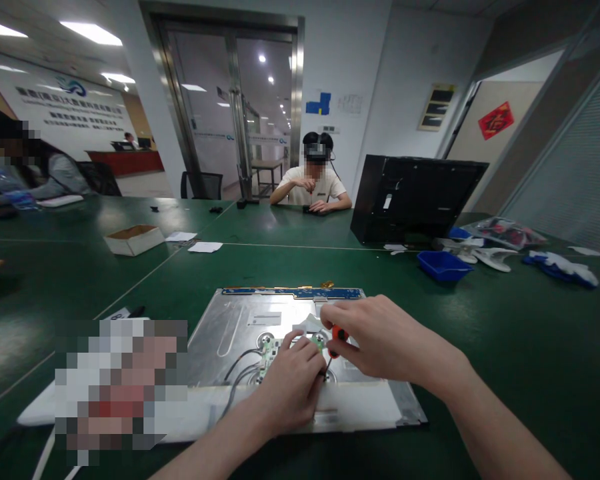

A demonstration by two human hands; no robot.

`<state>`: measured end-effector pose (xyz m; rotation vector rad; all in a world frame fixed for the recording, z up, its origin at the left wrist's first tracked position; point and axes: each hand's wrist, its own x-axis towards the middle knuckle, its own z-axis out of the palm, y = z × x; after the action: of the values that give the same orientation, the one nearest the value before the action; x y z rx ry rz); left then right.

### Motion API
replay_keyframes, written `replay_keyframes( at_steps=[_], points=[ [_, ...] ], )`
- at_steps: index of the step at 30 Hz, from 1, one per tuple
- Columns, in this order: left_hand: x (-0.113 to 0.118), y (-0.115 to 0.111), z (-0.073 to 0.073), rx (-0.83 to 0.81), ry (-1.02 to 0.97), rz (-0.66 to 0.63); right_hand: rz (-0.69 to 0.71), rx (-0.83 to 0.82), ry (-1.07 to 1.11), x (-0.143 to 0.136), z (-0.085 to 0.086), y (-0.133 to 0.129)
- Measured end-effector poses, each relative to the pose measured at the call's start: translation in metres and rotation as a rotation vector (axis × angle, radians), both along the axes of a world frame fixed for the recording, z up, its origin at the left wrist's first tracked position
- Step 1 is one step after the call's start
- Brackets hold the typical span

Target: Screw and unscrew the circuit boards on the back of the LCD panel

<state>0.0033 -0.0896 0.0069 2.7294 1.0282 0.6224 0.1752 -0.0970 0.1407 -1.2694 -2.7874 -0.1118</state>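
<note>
- Head view: a flat metal panel lies on the green table, directly before the person, a blue circuit strip along its far edge.
- Right hand grasps the red-and-black handle of a screwdriver, whose shaft slants down beside the left fingers; its tip is hidden.
- Left hand rests over the panel's middle, fingers bent, partly covering a green circuit board; I cannot tell whether it grips anything.
- Dark cables curve out from the board's left side.
- Beyond, a black monitor stands near a blue tray; a co-worker sits across the table.
</note>
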Motion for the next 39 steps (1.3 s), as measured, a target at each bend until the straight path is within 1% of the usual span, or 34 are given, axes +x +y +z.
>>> replay_keyframes(
  at_steps=[4, 11, 13, 18, 20, 23, 25, 30, 33, 39],
  points=[
    [-0.0005, 0.0007, -0.0013, -0.002, -0.003, 0.003, -0.024, -0.007, -0.009, -0.0015, 0.0007, 0.0002],
    [-0.0005, 0.0007, -0.0002, 0.007, -0.002, -0.004, 0.059, -0.05, 0.015, 0.0008, 0.0041, -0.0036],
    [-0.0007, 0.0008, -0.0002, 0.009, -0.005, -0.007, 0.046, -0.037, 0.017, -0.0013, 0.0026, -0.0032],
    [-0.0007, 0.0013, -0.0023, 0.02, -0.021, -0.016, -0.042, 0.005, -0.039, -0.0058, 0.0013, -0.0031],
    [-0.0004, 0.0012, -0.0026, 0.017, -0.021, -0.013, -0.022, -0.011, -0.032, -0.0045, 0.0038, -0.005],
    [-0.0001, 0.0007, -0.0011, 0.008, -0.008, -0.007, 0.047, -0.06, -0.008, -0.0008, 0.0077, -0.0075],
    [-0.0002, 0.0001, 0.0007, 0.003, 0.004, -0.007, 0.058, -0.076, -0.011, 0.0001, 0.0079, -0.0074],
    [-0.0007, -0.0011, 0.0042, -0.005, 0.011, -0.005, -0.008, 0.004, -0.032, -0.0045, 0.0017, -0.0028],
    [-0.0009, -0.0007, 0.0038, -0.004, 0.004, -0.008, -0.037, 0.016, -0.056, -0.0057, 0.0013, -0.003],
    [-0.0005, -0.0001, 0.0032, -0.024, 0.004, -0.009, 0.066, -0.049, 0.016, -0.0016, 0.0047, -0.0064]
  ],
)
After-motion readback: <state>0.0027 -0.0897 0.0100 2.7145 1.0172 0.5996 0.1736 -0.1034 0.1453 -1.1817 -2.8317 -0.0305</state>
